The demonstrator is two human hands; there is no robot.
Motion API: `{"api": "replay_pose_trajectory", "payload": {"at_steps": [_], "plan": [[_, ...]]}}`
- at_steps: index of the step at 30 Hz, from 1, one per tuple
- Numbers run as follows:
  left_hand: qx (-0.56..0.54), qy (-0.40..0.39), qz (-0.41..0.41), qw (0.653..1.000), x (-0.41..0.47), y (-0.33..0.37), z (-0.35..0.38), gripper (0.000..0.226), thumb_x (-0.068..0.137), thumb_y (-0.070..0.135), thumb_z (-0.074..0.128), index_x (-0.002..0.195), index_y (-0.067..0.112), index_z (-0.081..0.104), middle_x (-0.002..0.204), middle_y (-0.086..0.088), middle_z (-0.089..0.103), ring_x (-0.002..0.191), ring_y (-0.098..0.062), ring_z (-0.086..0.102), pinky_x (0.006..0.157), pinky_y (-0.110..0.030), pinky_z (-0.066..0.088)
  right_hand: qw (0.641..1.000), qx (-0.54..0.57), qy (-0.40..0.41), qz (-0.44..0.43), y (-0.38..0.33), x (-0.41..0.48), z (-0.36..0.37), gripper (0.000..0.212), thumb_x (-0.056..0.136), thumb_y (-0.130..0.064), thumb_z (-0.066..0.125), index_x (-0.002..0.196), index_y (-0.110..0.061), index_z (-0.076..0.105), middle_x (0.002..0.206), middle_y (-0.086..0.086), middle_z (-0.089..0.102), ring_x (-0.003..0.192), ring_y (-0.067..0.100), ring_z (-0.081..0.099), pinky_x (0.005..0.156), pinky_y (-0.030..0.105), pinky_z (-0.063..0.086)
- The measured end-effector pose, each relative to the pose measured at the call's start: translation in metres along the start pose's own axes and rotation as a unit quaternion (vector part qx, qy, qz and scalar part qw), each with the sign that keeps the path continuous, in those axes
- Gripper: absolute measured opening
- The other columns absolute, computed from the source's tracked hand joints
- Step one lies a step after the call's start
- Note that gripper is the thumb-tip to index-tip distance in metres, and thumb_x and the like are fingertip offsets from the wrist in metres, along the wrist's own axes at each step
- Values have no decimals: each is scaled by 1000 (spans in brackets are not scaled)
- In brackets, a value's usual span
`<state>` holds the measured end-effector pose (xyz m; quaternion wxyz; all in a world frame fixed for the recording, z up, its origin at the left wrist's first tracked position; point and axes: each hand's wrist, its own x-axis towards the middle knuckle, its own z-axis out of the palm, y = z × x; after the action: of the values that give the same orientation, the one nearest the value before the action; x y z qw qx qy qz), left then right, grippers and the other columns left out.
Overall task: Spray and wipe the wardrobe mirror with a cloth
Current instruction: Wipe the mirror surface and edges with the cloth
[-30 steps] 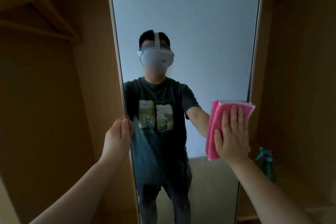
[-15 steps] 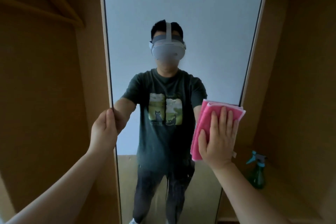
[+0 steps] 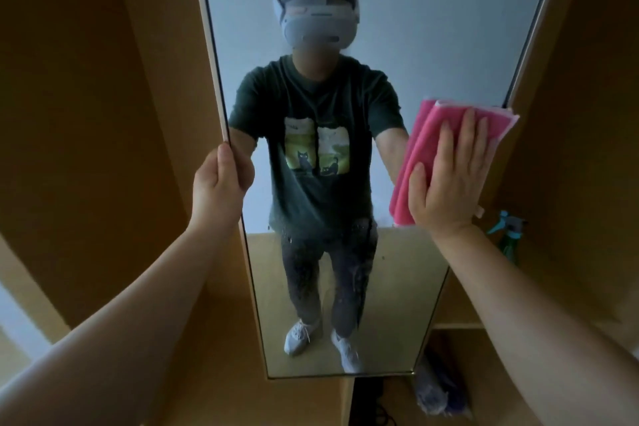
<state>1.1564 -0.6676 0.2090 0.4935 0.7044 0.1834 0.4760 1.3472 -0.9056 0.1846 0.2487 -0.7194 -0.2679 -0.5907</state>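
Note:
A tall wardrobe mirror (image 3: 432, 45) fills the middle of the head view, reflecting a person in a dark T-shirt. My left hand (image 3: 221, 187) grips the mirror's left edge, fingers wrapped around it. My right hand (image 3: 449, 176) lies flat on a folded pink cloth (image 3: 425, 145), pressing it against the glass near the mirror's right edge. Droplets or smears show on the lower glass around the reflected trousers. A green spray bottle (image 3: 510, 239) with a teal trigger stands on a shelf to the right, partly hidden behind my right forearm.
Wooden wardrobe walls (image 3: 86, 114) close in on both sides of the mirror. A shelf edge (image 3: 456, 325) runs at lower right, with a bluish bundle (image 3: 439, 387) below it. The mirror's bottom edge (image 3: 339, 375) is in view.
The view has tilted down, so the mirror's bottom edge now shows. My right hand with the cloth stays at the mirror's right edge; my left hand keeps its grip on the left edge.

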Motion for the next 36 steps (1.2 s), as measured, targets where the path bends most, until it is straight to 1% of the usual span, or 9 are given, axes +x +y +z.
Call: {"api": "replay_pose_trajectory", "payload": {"at_steps": [3,6,9,14,18,22,24,29,36], "plan": [[-18,-2,7,1000,-3,-16,2,44,96,49,31,63,39,59,60,10,59,59,-6,56,53,-24,48,1000,-4,17,-8,-1,-1,5,59,99,-33,30,150,-4,23,154,26,27,144,43,20,119,56,11],[-42,12,21,999,-8,-27,6,49,99,44,31,61,45,62,55,15,60,53,2,56,48,-19,49,999,-27,25,-21,2,-1,7,60,100,-37,25,151,-5,21,155,26,25,144,44,19,119,55,8],[-74,41,37,996,-9,-41,11,45,98,45,34,61,35,59,52,15,60,50,4,58,45,-18,50,998,-38,39,-28,1,1,10,59,102,-39,21,153,-8,19,157,24,21,145,43,17,119,54,8],[-93,48,58,993,-15,-64,14,54,92,56,34,59,24,62,60,-10,65,59,-28,62,56,-38,50,997,-53,61,-21,2,-1,12,57,103,-38,14,154,-12,16,159,20,18,147,39,14,120,52,7],[-84,55,84,991,-23,-73,19,59,95,49,34,87,-4,59,72,-21,61,55,-23,59,47,-25,49,997,-61,48,-21,2,0,12,58,102,-40,15,154,-15,14,161,17,14,148,37,10,120,49,3],[-67,96,104,988,-34,-86,25,45,98,46,36,72,14,54,69,-8,54,53,-5,54,53,-21,45,996,-79,38,-27,5,2,11,61,101,-44,10,155,-16,11,162,15,10,149,35,7,121,48,2],[-59,106,131,984,-43,-100,27,46,100,43,34,67,16,52,54,0,54,41,2,52,42,-13,41,995,-84,42,-31,6,1,12,62,101,-45,8,155,-16,9,162,14,9,149,35,6,121,47,2],[-57,118,130,983,-60,-137,29,50,99,47,31,64,22,57,40,7,56,33,3,53,26,-9,32,993,-95,46,-45,8,-5,13,61,101,-45,6,155,-16,7,162,14,8,149,35,6,121,47,3],[-82,119,147,979,-68,-172,36,55,97,49,29,58,19,54,35,7,54,30,-1,51,26,-10,32,993,-100,23,-66,17,-46,18,63,100,-44,4,155,-15,6,162,14,7,149,34,6,120,44,-1]]}}
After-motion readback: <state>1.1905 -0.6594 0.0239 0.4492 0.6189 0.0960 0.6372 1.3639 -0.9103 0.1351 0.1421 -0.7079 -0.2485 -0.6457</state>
